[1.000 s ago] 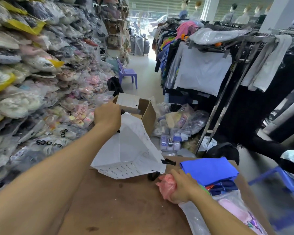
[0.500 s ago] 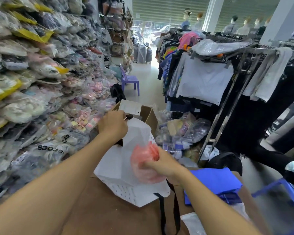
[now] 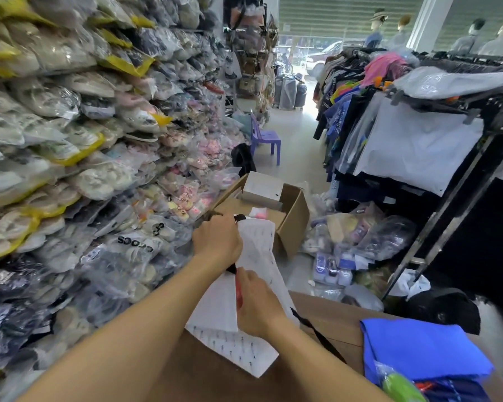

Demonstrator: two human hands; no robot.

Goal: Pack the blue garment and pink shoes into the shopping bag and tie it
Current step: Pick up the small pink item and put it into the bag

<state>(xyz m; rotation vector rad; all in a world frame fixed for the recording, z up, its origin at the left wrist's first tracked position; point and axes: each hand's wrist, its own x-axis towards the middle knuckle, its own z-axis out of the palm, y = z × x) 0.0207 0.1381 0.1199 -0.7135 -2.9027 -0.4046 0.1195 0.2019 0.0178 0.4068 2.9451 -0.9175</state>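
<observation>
A white printed shopping bag (image 3: 233,340) with black straps stands on the brown table (image 3: 215,378). My left hand (image 3: 217,237) grips its top edge and a black handle, holding the mouth up. My right hand (image 3: 257,304) is pushed down into the mouth, closed around the pink plastic-wrapped shoes (image 3: 238,294), of which only a thin red-pink sliver shows. The blue garment (image 3: 418,349) lies folded on the table at the right, apart from both hands.
An open cardboard box (image 3: 294,224) sits just beyond the bag. Bagged shoes fill the shelving (image 3: 70,169) on the left. Clothes racks (image 3: 418,140) line the right, with plastic packages (image 3: 360,236) on the floor. A green item (image 3: 401,387) lies by the garment.
My right hand lifted the pink bundle off the table and carried it left and down into the bag's mouth. My left hand kept hold of the bag's top.
</observation>
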